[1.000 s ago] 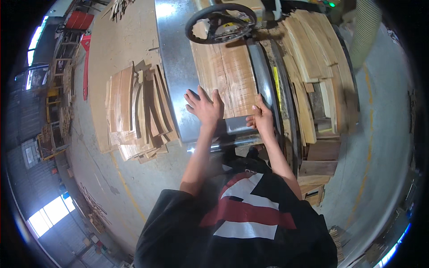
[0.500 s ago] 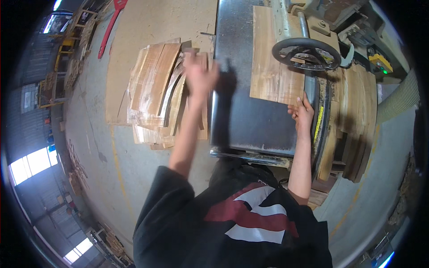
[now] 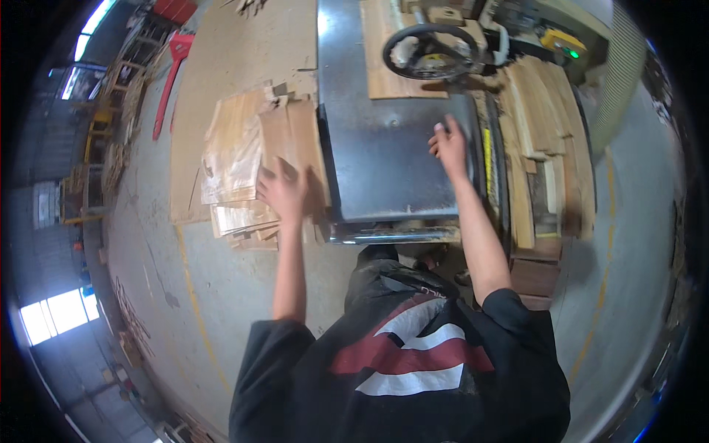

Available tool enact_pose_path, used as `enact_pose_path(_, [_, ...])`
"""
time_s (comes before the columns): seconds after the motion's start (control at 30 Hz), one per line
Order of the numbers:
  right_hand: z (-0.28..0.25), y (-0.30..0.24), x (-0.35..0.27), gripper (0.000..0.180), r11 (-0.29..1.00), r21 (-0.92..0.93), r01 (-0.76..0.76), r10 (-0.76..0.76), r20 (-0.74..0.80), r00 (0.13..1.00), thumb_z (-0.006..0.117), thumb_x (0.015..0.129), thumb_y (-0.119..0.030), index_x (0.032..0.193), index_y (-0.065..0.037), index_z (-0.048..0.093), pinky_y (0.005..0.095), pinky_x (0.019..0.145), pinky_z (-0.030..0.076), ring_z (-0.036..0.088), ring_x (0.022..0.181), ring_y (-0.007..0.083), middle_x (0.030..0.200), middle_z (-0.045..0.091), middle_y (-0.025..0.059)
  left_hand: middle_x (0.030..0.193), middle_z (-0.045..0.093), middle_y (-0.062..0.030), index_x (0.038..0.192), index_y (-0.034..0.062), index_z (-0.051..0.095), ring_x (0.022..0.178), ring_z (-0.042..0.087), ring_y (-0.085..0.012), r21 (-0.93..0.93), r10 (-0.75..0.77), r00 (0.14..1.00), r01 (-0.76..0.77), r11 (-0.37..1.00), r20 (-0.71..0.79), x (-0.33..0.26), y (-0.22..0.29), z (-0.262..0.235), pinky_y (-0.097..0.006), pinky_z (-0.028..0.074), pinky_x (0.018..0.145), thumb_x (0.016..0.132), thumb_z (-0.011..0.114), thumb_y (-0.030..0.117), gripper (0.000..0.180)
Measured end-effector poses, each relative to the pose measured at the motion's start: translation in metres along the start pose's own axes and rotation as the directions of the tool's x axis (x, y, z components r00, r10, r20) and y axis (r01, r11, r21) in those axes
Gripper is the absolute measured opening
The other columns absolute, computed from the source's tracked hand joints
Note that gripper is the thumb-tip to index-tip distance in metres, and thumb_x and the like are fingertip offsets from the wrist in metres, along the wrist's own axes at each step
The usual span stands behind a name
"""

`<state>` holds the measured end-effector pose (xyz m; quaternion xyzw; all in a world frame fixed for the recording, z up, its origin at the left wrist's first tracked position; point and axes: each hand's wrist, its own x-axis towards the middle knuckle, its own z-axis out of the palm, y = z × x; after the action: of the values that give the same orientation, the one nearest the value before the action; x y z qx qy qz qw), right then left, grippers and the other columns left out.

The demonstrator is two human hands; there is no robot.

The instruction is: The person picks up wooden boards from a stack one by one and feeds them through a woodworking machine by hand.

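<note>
My left hand (image 3: 283,192) lies over the near part of a pile of thin wooden boards (image 3: 235,151), its fingers spread on or just above a brownish board (image 3: 292,136) on the pile's right side. Nothing shows inside its grasp. Over the dark metal machine table (image 3: 391,170), my right hand (image 3: 449,151) hovers with fingers loosely bent and apart, holding nothing. Beyond it, a light wooden board (image 3: 388,63) lies flat on the table, its far part hidden under the machine. A black handwheel (image 3: 430,52) stands above that board.
More boards (image 3: 543,111) are stacked right of the machine. A ridged hose (image 3: 624,70) hangs at the far right, near a yellow box with a green light (image 3: 563,44). The pile rests on a brown sheet (image 3: 251,48). Left of it is a red long-handled tool (image 3: 170,88).
My right hand has let go of the board on the machine table, which now lies farther from it. My left hand has come nearer to me over the pile, whose top boards lie differently.
</note>
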<state>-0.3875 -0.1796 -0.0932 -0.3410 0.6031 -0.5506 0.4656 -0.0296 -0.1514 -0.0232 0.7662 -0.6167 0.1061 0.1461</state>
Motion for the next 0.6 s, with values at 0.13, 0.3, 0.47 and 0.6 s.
enact_pose_path(0.13, [-0.013,0.009,-0.092,0.044,0.977,-0.17,-0.128,0.164,0.219,0.962,0.058,0.099,-0.025,0.138,-0.006,0.053,0.0261,0.043,0.042,0.051,0.047,0.0089,0.065,0.058,0.0026,0.141,0.042,-0.0276,0.132,0.0174,0.06,0.124,0.04,-0.0497,-0.087,0.098,0.995,-0.095,0.992,0.027,-0.117,0.046,0.031,-0.061,0.035,0.099,0.077,0.07,0.056,0.068])
enact_pose_path(0.3, [-0.051,-0.009,-0.193,0.056,0.838,-0.466,-0.285,0.455,0.306,0.836,0.056,0.099,-0.027,0.151,-0.018,0.037,0.0278,0.041,0.045,0.057,0.046,0.012,0.063,0.062,0.0088,0.133,0.044,-0.0303,0.119,0.0149,0.07,0.118,0.042,-0.0485,-0.355,0.144,0.989,-0.129,0.926,0.016,-0.161,0.136,0.017,-0.057,0.039,0.094,0.071,0.078,0.052,0.061])
enact_pose_path(0.47, [-0.048,0.022,-0.196,0.062,0.915,-0.095,-0.392,0.403,0.202,0.893,0.053,0.101,-0.025,0.155,-0.024,0.022,0.025,0.04,0.044,0.06,0.045,0.0147,0.07,0.066,0.0105,0.127,0.046,-0.029,0.113,0.0139,0.073,0.114,0.043,-0.0464,-0.443,0.119,0.992,-0.121,0.888,-0.032,-0.145,0.19,0.025,-0.055,0.04,0.093,0.067,0.08,0.054,0.061])
enact_pose_path(0.6, [-0.04,0.027,-0.153,0.059,0.899,0.203,-0.389,0.384,0.064,0.921,0.047,0.103,-0.017,0.156,-0.021,0.021,0.0249,0.04,0.044,0.064,0.05,0.0183,0.072,0.066,0.0126,0.128,0.047,-0.0265,0.112,0.0156,0.073,0.116,0.042,-0.0439,-0.441,0.102,0.995,-0.093,0.893,-0.004,-0.123,0.224,0.04,-0.055,0.039,0.095,0.064,0.079,0.054,0.061])
